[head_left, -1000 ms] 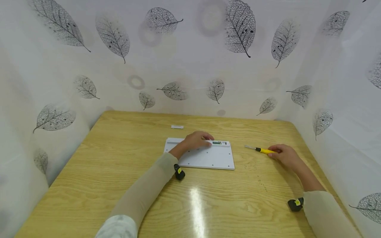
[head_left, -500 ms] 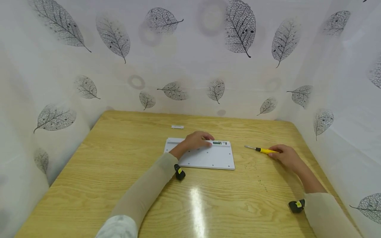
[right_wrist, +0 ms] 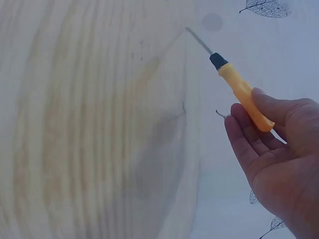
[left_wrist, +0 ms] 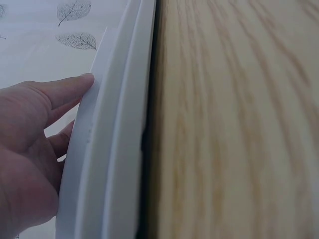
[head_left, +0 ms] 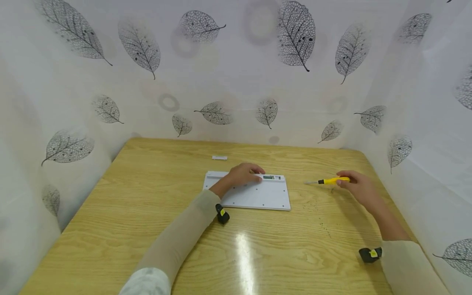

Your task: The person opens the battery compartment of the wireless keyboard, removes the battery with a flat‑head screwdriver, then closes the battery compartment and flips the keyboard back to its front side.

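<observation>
A white, flat panel, looking like a keyboard turned face down (head_left: 271, 198), lies on the table, with small screw holes across its back. Along its far edge runs a raised ridge with an open slot (head_left: 269, 177) showing something green inside. My left hand (head_left: 243, 173) holds that ridge, thumb on the near side and fingers over the far side; the left wrist view shows the thumb (left_wrist: 70, 89) against the white edge. Off to the right, my right hand (head_left: 359, 188) pinches a yellow-handled screwdriver (right_wrist: 244, 97) between thumb and fingers, its metal tip pointing left above the wood.
A small white strip, like a cover (head_left: 219, 157), lies behind the panel. The wooden table (head_left: 147, 196) is enclosed by a pale curtain with leaf prints (head_left: 236, 73) at the back and both sides. Small dark specks mark the wood right of the panel.
My right hand has lifted the screwdriver and turned it nearer level, its handle rising and shifting right. The left hand and the panel have stayed put.
</observation>
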Tool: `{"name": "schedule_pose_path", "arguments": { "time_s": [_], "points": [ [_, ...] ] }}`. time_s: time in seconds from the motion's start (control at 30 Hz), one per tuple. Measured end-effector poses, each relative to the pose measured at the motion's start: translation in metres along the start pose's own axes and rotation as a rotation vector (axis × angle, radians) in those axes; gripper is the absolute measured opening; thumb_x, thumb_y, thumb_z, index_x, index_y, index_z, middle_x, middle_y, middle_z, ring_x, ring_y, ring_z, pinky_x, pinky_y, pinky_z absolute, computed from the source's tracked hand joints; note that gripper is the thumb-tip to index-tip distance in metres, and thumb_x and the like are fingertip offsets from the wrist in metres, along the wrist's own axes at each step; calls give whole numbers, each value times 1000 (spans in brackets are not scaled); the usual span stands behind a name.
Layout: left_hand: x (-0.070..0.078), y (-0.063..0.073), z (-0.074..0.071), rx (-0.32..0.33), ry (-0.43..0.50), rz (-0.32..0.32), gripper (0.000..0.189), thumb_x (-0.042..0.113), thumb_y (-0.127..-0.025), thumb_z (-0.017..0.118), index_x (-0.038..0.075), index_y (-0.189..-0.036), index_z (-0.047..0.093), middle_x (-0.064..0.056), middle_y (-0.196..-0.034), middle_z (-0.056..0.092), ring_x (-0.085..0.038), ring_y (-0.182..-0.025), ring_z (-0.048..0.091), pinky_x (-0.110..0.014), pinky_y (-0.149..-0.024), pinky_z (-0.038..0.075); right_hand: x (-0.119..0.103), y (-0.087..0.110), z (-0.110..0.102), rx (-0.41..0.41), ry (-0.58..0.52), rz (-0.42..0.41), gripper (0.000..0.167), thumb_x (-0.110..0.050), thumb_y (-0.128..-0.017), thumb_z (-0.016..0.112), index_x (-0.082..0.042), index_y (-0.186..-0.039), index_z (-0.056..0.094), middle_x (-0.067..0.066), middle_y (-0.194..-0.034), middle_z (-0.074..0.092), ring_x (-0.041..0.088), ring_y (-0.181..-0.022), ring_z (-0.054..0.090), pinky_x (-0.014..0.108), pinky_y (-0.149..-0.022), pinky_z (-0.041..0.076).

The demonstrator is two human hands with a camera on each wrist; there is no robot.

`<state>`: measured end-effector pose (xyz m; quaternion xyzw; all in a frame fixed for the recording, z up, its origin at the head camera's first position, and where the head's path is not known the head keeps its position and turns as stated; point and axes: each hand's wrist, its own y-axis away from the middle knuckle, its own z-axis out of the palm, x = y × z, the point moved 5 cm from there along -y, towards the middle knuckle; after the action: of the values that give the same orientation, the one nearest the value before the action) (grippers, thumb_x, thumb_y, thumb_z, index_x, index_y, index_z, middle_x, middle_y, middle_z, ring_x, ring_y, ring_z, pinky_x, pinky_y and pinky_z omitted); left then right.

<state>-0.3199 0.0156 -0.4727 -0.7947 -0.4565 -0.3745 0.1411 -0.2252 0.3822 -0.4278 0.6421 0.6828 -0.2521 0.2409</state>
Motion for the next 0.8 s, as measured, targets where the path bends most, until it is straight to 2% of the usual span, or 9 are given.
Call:
{"name": "schedule_pose_path", "arguments": {
  "time_s": [0.13,0.3,0.47,0.53,0.63,0.73,0.8],
  "points": [
    [-1,0,0,1,0,1,30,36,-95,70,30,-124,70,6,-123,68,-15,-115,61,-40,-99,45,-8,-2,-3,36,-65,-9,54,-37,-103,58,0,-142,52,27,-133,58,-18,-89,52,12,-76,51],
    [-3,-1,1,5,-11,10,30,36,-95,70,30,-124,70,6,-124,68,-16,-116,61,-41,-100,45,-18,-5,-4,76,-104,1,58,-39,-103,57,-1,-146,48,26,-137,55,-17,-95,50,6,-77,48],
    [-4,-1,1,7,-15,5,30,37,-95,70,31,-125,70,7,-125,68,-16,-117,61,-41,-100,45,-25,-7,-4,134,-95,37,61,-45,-101,57,-5,-147,48,21,-136,58,-13,-95,51,8,-76,46],
    [-4,-2,1,7,-15,4,31,38,-95,69,31,-125,70,7,-125,68,-16,-117,61,-41,-100,45,-27,-8,-4,158,-124,55,62,-46,-100,58,-6,-146,48,16,-133,61,-12,-96,53,9,-77,46],
    [-4,-2,1,8,-18,7,30,37,-95,69,31,-125,70,7,-125,68,-15,-116,61,-40,-99,46,-30,-9,-3,188,-195,74,60,-45,-99,61,-8,-145,48,-1,-122,63,-11,-95,57,8,-78,46],
    [-3,-2,1,7,-22,5,30,37,-95,69,31,-125,70,7,-125,68,-15,-116,61,-40,-99,46,-33,-13,-1,225,-285,46,55,-38,-98,65,-6,-142,52,-18,-109,63,-9,-91,64,7,-80,49],
    [-3,-2,1,7,-25,4,30,37,-95,69,30,-125,70,7,-125,68,-15,-116,61,-40,-99,46,-37,-16,1,245,-341,10,51,-32,-98,66,-4,-139,54,-21,-104,63,-7,-88,67,8,-80,51]
  ]
}}
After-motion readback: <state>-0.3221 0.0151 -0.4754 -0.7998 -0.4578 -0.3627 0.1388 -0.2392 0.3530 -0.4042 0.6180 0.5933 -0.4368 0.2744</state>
